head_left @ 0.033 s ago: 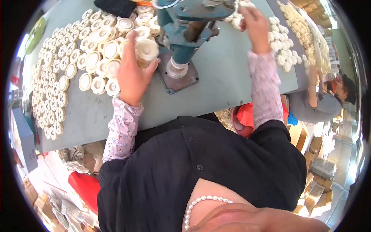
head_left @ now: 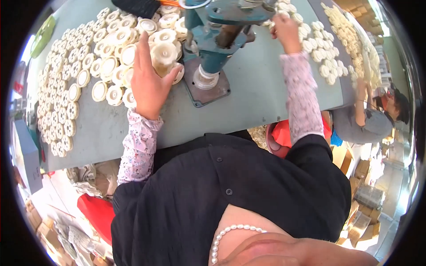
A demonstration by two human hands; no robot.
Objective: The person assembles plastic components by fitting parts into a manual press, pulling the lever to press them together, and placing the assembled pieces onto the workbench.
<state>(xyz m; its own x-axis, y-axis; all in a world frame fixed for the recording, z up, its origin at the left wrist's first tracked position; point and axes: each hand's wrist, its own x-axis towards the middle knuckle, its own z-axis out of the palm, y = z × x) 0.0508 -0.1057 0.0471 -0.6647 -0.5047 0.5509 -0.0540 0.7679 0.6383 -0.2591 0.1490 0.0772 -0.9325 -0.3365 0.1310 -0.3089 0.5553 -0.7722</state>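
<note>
Left of the press, my left hand [head_left: 150,86] has its thumb and fingers around a cream round plastic wheel [head_left: 163,54], tilted above the pile. Around it lies a heap of similar round wheels [head_left: 108,66], some stacked on each other. A blue-green bench press [head_left: 211,57] with a dark square base stands between my hands. Beyond it on the right, my right hand [head_left: 286,33] is at the edge of some small white parts [head_left: 295,17]. Its fingers are curled together; whatever they hold, if anything, is too small to make out.
Flower-shaped cream parts [head_left: 57,106] cover the left of the grey table [head_left: 248,95]. White parts [head_left: 326,53] lie at the right edge. A black brush-like item [head_left: 137,6] sits at the back. Another person [head_left: 370,117] works at the right beside a table of parts.
My right hand has moved slightly left and away from me, its fingers curling in by the white parts. My left hand and its wheel have shifted a little left.
</note>
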